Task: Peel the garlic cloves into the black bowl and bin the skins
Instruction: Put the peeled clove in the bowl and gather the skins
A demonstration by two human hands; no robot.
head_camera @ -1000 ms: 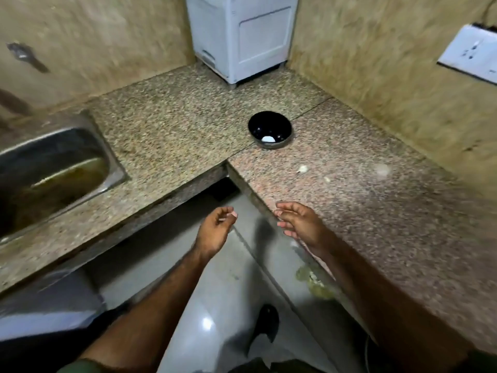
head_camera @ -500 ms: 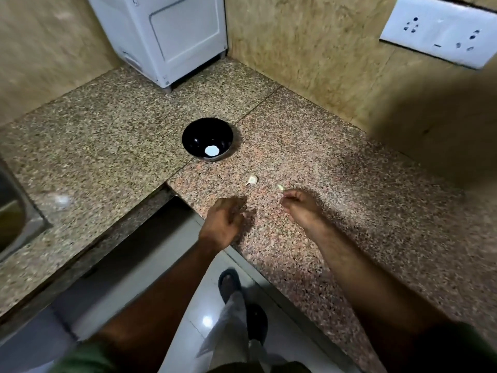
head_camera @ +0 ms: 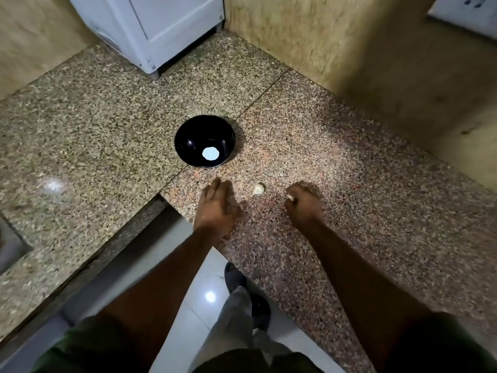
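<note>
Since half a second ago my right hand (head_camera: pixel 304 204) has closed its fingers on a small pale garlic clove (head_camera: pixel 290 197) on the worktop (head_camera: pixel 376 211). My left hand (head_camera: pixel 217 205) rests flat, holding nothing. Pick-up step, I judge; peeling next needs both hands. Another clove (head_camera: pixel 258 189) lies between them, near the black bowl (head_camera: pixel 205 141).

No text, label, brand or number can be read anywhere in this kitchen corner. The white appliance (head_camera: pixel 161 25) on the granite counter (head_camera: pixel 107 117) shows a plain face, and the switch plate (head_camera: pixel 468 9) at the upper right edge is too blurred to make out any marking.
</note>
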